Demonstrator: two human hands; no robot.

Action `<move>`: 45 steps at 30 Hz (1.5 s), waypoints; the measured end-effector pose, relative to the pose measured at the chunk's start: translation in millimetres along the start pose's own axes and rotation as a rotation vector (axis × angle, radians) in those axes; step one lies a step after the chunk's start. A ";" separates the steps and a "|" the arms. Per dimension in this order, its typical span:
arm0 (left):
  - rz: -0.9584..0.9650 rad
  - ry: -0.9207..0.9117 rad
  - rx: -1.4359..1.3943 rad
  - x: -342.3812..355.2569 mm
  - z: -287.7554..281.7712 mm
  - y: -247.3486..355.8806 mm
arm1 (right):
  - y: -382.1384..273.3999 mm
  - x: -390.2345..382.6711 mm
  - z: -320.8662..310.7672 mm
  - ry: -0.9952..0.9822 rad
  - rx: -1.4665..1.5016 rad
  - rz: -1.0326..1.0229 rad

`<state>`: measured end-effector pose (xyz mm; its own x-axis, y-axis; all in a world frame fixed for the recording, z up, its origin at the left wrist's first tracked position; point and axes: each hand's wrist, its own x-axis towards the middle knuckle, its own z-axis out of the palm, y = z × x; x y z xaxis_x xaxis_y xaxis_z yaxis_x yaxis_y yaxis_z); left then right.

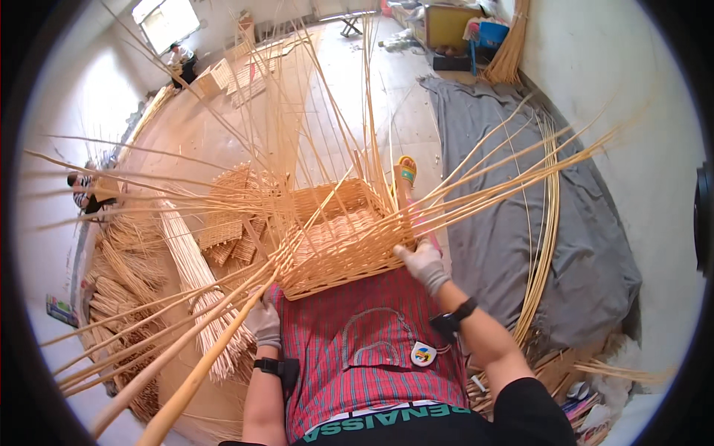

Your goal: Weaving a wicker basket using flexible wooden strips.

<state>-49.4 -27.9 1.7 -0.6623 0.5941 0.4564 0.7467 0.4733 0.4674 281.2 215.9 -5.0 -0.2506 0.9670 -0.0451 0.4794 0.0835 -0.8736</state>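
Note:
A rectangular wicker basket with long loose rods sticking out on several sides rests on my lap, over a red plaid cloth. My gloved right hand grips its near right corner. My gloved left hand is at the near left corner, behind a bundle of thick rods; its fingers are mostly hidden. A small round white object lies on the cloth below the basket. A foot in a yellow sandal shows beyond the basket.
Woven panels and rod bundles lie to the left, a grey sheet with long canes to the right. Two people sit along the left wall. A blue chair stands at the back right.

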 end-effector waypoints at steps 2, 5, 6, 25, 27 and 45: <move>0.037 -0.087 -0.059 -6.3 -4.8 12.9 | -17.5 -18.5 6.4 -0.047 -0.183 0.219; 0.439 -0.224 0.011 -25.0 -7.2 42.3 | -9.1 -44.7 -0.7 -0.044 -0.193 0.108; 0.487 -0.223 0.005 -22.3 -7.2 58.5 | -16.9 -50.7 -10.8 -0.094 -0.255 0.129; 0.400 -0.368 0.002 17.9 58.1 77.0 | -124.8 -5.0 70.2 0.057 0.554 -0.423; 0.386 -0.391 0.022 22.0 56.3 79.5 | -99.7 1.4 61.1 -0.053 0.733 -0.250; -0.405 -1.075 -0.798 46.5 90.8 135.3 | -82.1 33.5 23.0 0.131 0.120 -0.654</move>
<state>26.5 122.8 17.5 -0.1788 0.8807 -0.4386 0.0407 0.4520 0.8911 214.1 235.9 54.0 -0.3497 0.7483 0.5637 0.1650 0.6415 -0.7492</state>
